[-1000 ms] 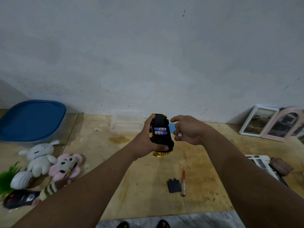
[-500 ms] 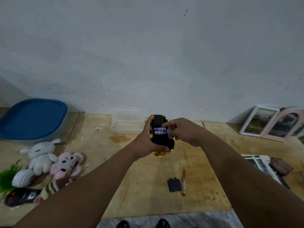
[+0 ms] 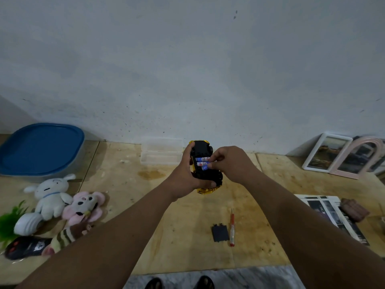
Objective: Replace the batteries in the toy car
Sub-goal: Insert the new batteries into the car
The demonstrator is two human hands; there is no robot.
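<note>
Domestic interior, probably a room of a home used as an informal play or storage corner. The work surface was a bare plywood tabletop [image 3: 177, 236] set against a scuffed, whitewashed wall [image 3: 187, 69]. Household clutter lay around it: a white plush rabbit [image 3: 53, 192] and a pink plush animal [image 3: 84, 206] at the left, a blue plastic lid [image 3: 41, 149] on a basin behind them, two picture frames [image 3: 327, 152] leaning on the wall at the right, and a printed magazine [image 3: 329, 213] lying flat. A marble-patterned floor [image 3: 239, 277] showed below the table edge.
</note>
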